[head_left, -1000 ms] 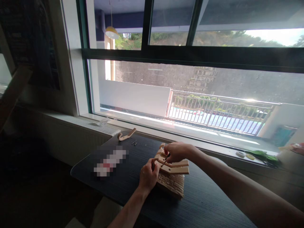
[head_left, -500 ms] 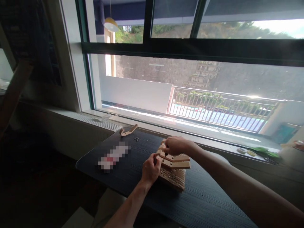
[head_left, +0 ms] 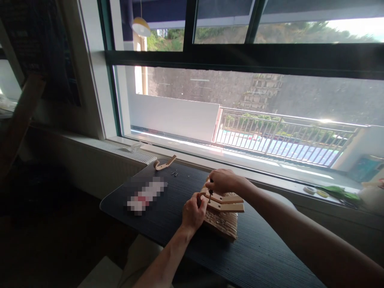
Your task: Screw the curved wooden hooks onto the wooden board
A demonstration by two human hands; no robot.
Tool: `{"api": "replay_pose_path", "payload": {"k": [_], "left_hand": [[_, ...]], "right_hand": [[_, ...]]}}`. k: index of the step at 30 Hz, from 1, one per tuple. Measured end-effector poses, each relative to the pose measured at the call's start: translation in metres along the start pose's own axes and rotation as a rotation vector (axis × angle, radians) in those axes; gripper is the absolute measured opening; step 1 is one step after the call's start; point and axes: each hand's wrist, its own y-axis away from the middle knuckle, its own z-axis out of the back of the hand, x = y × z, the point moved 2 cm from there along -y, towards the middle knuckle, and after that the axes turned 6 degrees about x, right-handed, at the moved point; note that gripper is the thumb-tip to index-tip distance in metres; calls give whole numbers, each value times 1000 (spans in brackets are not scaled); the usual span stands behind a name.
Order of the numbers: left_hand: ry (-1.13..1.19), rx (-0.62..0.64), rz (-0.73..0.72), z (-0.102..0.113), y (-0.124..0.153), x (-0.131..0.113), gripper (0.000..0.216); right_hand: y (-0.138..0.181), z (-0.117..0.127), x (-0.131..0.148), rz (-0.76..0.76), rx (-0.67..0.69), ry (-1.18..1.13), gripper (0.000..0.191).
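My right hand (head_left: 223, 181) is closed around the dark handle of a screwdriver (head_left: 211, 193), which points down. Its tip meets the nearer of two pale wooden hooks (head_left: 231, 208), close to the curved end. My left hand (head_left: 194, 212) grips that curved end, thumb against the wood; part of the hook is hidden by the fingers. Beside it lies the second wooden hook (head_left: 234, 199), partly behind the screwdriver. Both hooks rest on a brown, ribbed block (head_left: 223, 226) whose straight arms overhang its right side.
A dark table (head_left: 168, 212) carries a loose wooden hook (head_left: 165, 163), several small screws (head_left: 175, 173) and a pixelated pack (head_left: 147, 196). Behind it runs a window sill (head_left: 240, 164) with green leaves (head_left: 340, 193) and round rolls (head_left: 322, 193). A radiator (head_left: 132, 154) stands at the left.
The camera view has shifted slightly, moving the scene a little to the right. More of the screwdriver's handle shows below my right hand. My left hand keeps its grip.
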Motion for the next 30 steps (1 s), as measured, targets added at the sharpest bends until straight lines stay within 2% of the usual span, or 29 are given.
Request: {"api": "replay_pose_path", "payload": {"k": [5, 8, 12, 16, 20, 25, 30], "left_hand": [[9, 1, 2, 0, 1, 1, 24], [10, 9, 16, 0, 0, 1, 24], [3, 3, 31, 0, 1, 2, 24], [-7, -3, 17, 1, 1, 0, 23], [-12, -8, 9, 0, 1, 0, 25], [-5, -7, 24, -1, 1, 3, 26], [-13, 2, 28, 0, 1, 1, 25]], "right_hand": [[4, 9, -3, 152, 108, -51, 27], [5, 4, -3, 193, 112, -40, 26], [5, -5, -4, 146, 63, 15, 32], [9, -4, -11, 61, 98, -8, 37], [12, 1, -12, 93, 160, -23, 34], [9, -1, -8, 91, 114, 1, 28], [10, -6, -11, 32, 152, 13, 38]]}}
